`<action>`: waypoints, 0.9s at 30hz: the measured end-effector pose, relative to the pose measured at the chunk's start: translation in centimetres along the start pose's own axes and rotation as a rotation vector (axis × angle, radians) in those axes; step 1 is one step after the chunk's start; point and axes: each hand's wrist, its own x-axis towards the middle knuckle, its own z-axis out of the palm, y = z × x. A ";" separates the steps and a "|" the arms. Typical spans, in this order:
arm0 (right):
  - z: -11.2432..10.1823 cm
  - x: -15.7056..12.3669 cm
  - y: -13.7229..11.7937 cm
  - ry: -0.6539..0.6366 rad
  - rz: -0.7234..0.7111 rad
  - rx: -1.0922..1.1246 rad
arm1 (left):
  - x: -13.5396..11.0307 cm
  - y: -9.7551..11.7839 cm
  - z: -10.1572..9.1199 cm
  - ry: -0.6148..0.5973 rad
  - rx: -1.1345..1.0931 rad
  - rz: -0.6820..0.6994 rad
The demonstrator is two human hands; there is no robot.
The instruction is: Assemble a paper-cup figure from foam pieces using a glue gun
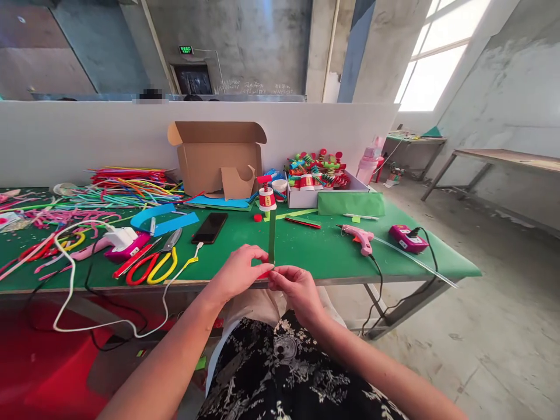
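My left hand [244, 265] and my right hand [297, 287] meet at the table's front edge, fingertips pinched together. Between them a narrow dark green paper strip [272, 236] stands up, its lower end at my fingertips. A bit of red shows under my left fingers, too small to name. What exactly my right fingertips pinch is hidden. Beyond the strip stands a red and white paper cup figure [267, 198] with a red top. A small red disc [257, 217] lies to its left, and a red and black pencil-like stick [303, 222] to its right.
Scissors [163, 259], a phone [210, 227] and a white cable [70, 291] lie left. A pink glue gun [361, 238] and purple power block [408, 238] are right. Behind stand a cardboard box [219, 157], pipe cleaners [131, 184] and a tray [301, 200] of cup figures.
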 end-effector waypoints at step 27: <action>-0.3 -0.5 -1.9 -0.037 0.100 0.271 | -3.4 -0.3 1.7 0.269 0.509 0.696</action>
